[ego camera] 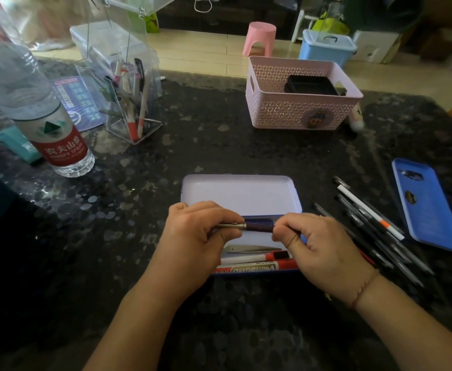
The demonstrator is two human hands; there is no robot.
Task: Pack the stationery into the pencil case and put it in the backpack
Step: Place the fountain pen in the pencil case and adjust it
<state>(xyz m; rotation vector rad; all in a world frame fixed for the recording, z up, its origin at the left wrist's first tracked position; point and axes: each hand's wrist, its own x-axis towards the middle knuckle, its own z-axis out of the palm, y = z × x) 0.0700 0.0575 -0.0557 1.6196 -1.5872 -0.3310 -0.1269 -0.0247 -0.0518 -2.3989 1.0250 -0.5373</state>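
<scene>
Pencil case (242, 194): lay open right under our hands, 2 markers along its near wall.
Left hand (195, 231): we pinched the pen's metal end.
Right hand (318, 245): we pinched the other end.
Pen (258, 226): ran left-right, matching the case's length.

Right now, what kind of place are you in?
Probably a home living room, at a dark stone table. A pink plastic stool and blue storage box stand on the tiled floor behind it.
</scene>
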